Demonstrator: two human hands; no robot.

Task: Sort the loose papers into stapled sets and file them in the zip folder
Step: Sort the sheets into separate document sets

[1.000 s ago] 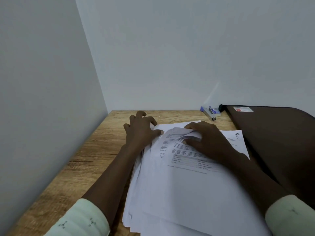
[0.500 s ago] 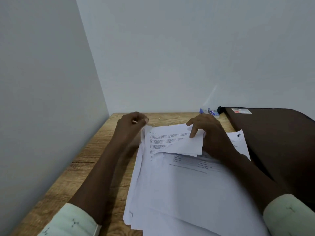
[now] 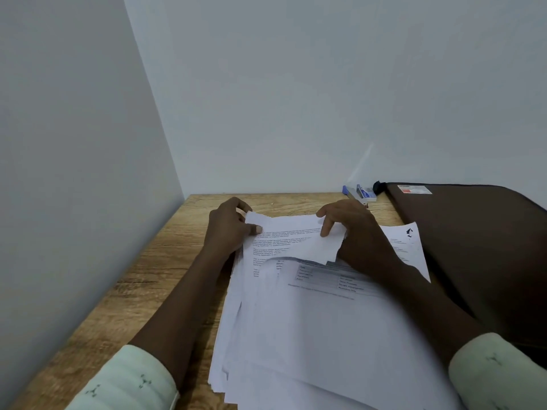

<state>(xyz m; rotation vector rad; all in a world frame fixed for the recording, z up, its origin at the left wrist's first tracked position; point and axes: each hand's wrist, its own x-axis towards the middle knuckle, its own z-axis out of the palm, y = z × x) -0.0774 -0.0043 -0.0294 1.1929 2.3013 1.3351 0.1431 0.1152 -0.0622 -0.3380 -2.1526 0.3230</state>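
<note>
The left hand (image 3: 229, 230) pinches the far left corner of the top sheet (image 3: 293, 239), with the thumb on the printed face and the fingers curled behind it. The right hand (image 3: 353, 229) grips the same sheet at its far right edge, one fingertip pressed down on the paper. Between them the sheet's far end is lifted and curls back toward the person (whether it is one page or several cannot be told). Under it lies the stack of loose papers (image 3: 310, 327), fanned unevenly on the wooden table (image 3: 139, 279), with a printed grid showing on the page just below. The dark brown zip folder (image 3: 479, 250) lies flat just right of the stack. A blue stapler (image 3: 359, 193) sits by the far wall, beside the folder's corner.
</note>
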